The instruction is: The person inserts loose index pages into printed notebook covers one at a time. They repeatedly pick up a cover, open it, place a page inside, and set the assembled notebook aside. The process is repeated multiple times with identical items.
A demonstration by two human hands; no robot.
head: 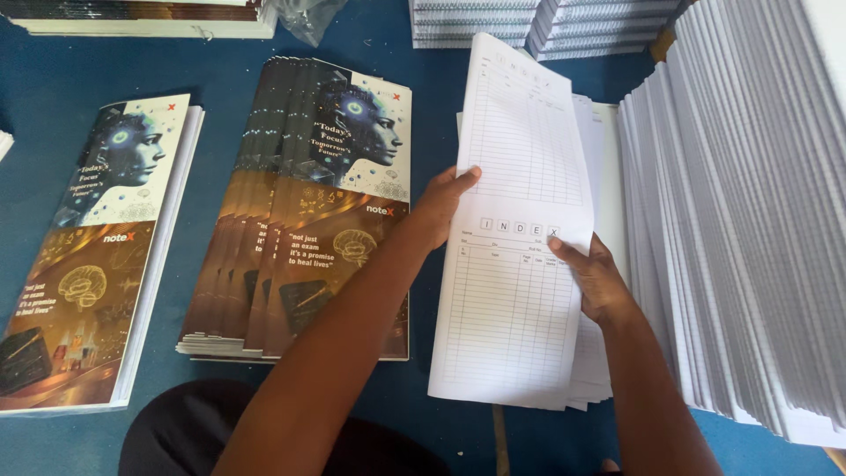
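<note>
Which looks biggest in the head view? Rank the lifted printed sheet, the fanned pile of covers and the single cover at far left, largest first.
1. Fanned pile of covers, widest spread.
2. Printed sheet, held by the left hand and right hand.
3. Single cover.
The sheet is raised nearer the camera, so 2 and 3 are unsure.

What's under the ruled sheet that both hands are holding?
Under the ruled sheet, held by the left hand and right hand, lies a stack of white sheets; only its edges show, so its top page is hidden.
</note>
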